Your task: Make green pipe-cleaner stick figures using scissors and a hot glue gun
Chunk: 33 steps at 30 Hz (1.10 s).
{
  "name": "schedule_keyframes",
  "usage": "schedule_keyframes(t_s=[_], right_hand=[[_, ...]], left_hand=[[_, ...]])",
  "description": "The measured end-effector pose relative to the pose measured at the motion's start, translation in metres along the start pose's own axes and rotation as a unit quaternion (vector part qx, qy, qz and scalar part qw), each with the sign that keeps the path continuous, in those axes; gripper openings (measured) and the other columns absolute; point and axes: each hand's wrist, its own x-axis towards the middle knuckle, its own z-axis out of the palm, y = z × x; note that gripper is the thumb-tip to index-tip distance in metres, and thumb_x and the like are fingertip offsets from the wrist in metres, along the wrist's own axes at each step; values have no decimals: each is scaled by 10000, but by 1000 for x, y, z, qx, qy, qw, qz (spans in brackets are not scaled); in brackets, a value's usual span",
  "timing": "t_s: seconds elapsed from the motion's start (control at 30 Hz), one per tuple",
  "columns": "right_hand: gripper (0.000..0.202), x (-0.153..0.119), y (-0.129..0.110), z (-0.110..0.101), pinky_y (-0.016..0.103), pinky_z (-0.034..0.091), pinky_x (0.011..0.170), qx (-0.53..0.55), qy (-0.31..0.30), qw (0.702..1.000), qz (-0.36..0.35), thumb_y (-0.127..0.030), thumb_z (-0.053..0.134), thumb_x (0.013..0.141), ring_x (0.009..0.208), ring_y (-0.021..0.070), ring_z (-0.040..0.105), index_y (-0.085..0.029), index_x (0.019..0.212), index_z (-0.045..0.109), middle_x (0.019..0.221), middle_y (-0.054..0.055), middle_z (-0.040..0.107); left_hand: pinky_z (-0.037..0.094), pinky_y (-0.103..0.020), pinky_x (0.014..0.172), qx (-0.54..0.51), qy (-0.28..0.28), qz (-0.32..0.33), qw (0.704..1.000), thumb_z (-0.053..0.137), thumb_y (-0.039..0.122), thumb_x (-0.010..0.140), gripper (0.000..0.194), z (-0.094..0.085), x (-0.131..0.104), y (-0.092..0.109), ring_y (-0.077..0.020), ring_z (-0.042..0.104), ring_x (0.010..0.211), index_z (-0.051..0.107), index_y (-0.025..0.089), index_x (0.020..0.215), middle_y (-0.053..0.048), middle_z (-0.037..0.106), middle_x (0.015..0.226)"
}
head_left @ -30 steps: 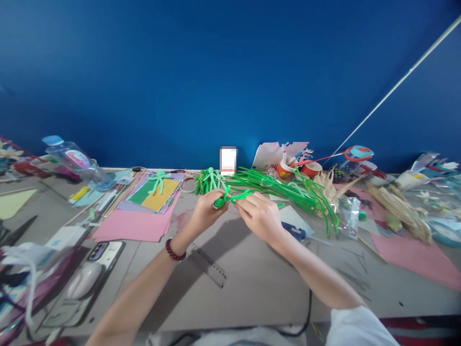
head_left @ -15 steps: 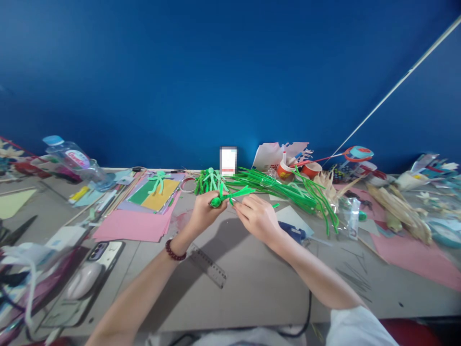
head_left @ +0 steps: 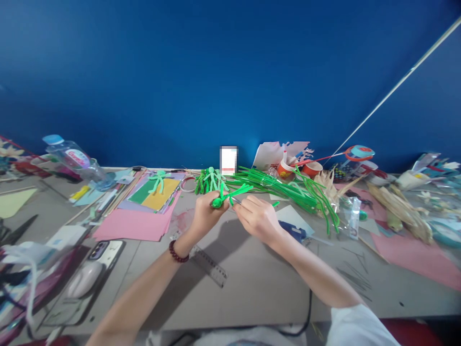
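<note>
My left hand (head_left: pixel 206 214) grips the coiled end of a bright green pipe-cleaner figure (head_left: pixel 230 195), held a little above the grey table (head_left: pixel 252 283). My right hand (head_left: pixel 256 218) pinches the figure's loose strands just to the right, fingers closed on them. Behind the hands stand several finished green pipe-cleaner figures (head_left: pixel 210 180), and a long bundle of green pipe cleaners (head_left: pixel 288 190) lies to the right. A dark bead bracelet sits on my left wrist.
Pink and coloured paper sheets (head_left: pixel 140 216) lie at the left, with a lying water bottle (head_left: pixel 74 161) behind them. A clear ruler (head_left: pixel 209 266), a blue glue gun (head_left: pixel 293 231), a phone (head_left: pixel 99 250), red cups (head_left: pixel 298 169) and dried husks (head_left: pixel 396 206) crowd the table.
The hands barely moved; my right hand shifted slightly left along the strands, and the figure's free ends tilted a little upward.
</note>
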Motion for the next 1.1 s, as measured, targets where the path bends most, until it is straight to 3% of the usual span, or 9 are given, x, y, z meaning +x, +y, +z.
schedule_keyframes(t_s=[0.13,0.33,0.47,0.53,0.7,0.8,0.9,0.97,1.1], right_hand=[[281,2,5,-7,278,320,618,12,22,1000,15,-209,425,932,666,142,451,-177,810,676,609,21,538],[176,3,21,-9,306,331,703,60,60,995,52,-241,542,884,743,155,487,-204,801,692,703,24,635],[195,4,32,-9,291,369,713,210,7,972,105,-272,555,872,729,150,519,-208,762,703,712,26,647],[212,4,37,-10,260,393,656,329,-63,932,139,-313,567,858,685,136,535,-190,753,704,702,28,645],[366,2,46,-1,209,311,449,551,-241,769,217,-478,594,785,474,82,425,-136,691,686,517,-16,516],[390,1,40,10,203,281,421,621,-249,700,251,-508,598,760,447,73,394,-132,702,678,490,-30,477],[372,2,27,18,198,281,407,647,-213,658,319,-503,598,754,423,69,374,-139,716,666,465,-45,437],[386,2,18,20,197,268,396,633,-181,670,343,-504,573,773,398,61,336,-133,726,666,441,-55,404],[393,3,9,19,204,262,418,531,-109,780,314,-464,533,813,433,67,346,-117,708,685,461,-31,428]], left_hand=[[316,-222,528,11,-56,27,998,560,273,775,239,-7,3,-1,-105,397,521,479,184,568,29,441,533],[355,-213,547,-36,-191,59,979,567,281,777,145,-19,8,3,-109,460,561,582,170,684,13,525,591],[397,-227,579,-119,-246,44,961,584,275,782,129,-25,11,12,-122,508,598,632,157,760,-12,587,641],[424,-235,608,-162,-270,41,948,600,266,777,118,-26,9,18,-133,546,629,646,157,779,-29,624,682],[449,-233,560,-243,-259,-4,935,633,260,763,121,-24,2,27,-146,601,615,656,161,829,-50,660,706],[423,-226,500,-236,-188,-18,953,633,272,763,125,-22,1,25,-132,565,552,649,161,819,-37,640,652],[416,-227,512,-185,-107,-9,977,623,272,768,107,-21,4,20,-112,519,516,636,166,766,-8,602,587],[417,-224,523,-149,-72,-9,986,612,279,775,112,-19,6,15,-102,500,508,632,170,758,5,588,581],[448,-230,548,-129,-34,-31,991,614,303,773,148,-16,7,8,-110,542,544,651,174,836,-5,631,656]])
